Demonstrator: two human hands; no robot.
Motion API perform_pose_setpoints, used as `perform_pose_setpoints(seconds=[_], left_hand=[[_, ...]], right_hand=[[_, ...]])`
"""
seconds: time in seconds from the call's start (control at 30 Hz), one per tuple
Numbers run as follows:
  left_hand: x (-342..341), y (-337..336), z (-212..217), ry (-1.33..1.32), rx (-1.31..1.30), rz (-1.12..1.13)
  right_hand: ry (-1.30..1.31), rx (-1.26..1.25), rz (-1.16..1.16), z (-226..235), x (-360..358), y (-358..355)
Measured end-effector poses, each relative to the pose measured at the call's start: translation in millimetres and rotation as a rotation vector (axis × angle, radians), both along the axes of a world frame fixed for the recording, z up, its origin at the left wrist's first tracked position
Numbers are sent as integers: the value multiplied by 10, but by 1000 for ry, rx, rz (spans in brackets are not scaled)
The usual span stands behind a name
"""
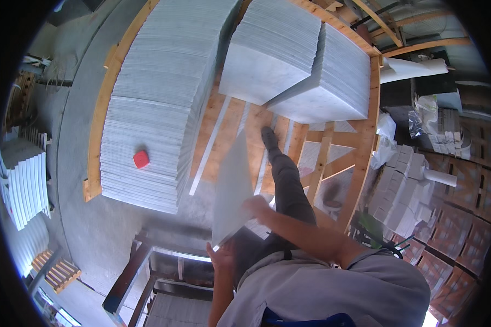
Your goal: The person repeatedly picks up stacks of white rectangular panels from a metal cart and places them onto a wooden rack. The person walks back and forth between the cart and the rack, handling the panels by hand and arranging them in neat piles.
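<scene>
A thin pale grey stone tile [232, 188] stands tilted on edge in front of my body. My right hand [256, 210] is closed on the tile's right edge, slightly blurred. Under its near lower corner is my left hand [222, 257], thumb out to the side, seeming to support the tile; its other fingers are partly hidden. Beyond the tile, a long row of similar upright tiles [153, 82] fills the left of a wooden crate [96, 136]. Two shorter stacks, one upright [267, 68] and one leaning [330, 92], stand at its far right.
A red block [141, 159] rests on the long tile row. One of my feet [269, 138] is on the crate's plank floor [210, 128]. A dark metal frame [126, 278] stands near left. White wrapped blocks [395, 185] and brown pallets [450, 231] are at right.
</scene>
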State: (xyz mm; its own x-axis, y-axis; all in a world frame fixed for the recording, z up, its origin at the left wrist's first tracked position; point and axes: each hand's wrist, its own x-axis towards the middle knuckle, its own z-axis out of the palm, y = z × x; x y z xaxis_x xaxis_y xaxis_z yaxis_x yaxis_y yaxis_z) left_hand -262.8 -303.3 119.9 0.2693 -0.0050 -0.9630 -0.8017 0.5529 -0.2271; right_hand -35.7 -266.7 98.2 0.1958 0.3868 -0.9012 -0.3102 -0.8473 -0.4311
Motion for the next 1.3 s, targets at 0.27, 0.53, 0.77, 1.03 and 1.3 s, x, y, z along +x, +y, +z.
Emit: perform_pose_setpoints(seconds=[0.27,0.53,0.77,1.03,1.3], left_hand=[[232,-205,-589,35,316,-131],[960,126,-816,353,974,-1199],[1207,100,-897,345,849,-1162],[1149,-109,-1178,615,916,-1042],[1009,-90,-1486,518,925,-1025]], right_hand=[[69,8,-253,-98,1257,121],[196,-220,-254,-137,2436,480],[316,-286,-474,-110,2640,432],[164,19,-661,11,2082,235],[156,-78,-650,-6,2214,342]])
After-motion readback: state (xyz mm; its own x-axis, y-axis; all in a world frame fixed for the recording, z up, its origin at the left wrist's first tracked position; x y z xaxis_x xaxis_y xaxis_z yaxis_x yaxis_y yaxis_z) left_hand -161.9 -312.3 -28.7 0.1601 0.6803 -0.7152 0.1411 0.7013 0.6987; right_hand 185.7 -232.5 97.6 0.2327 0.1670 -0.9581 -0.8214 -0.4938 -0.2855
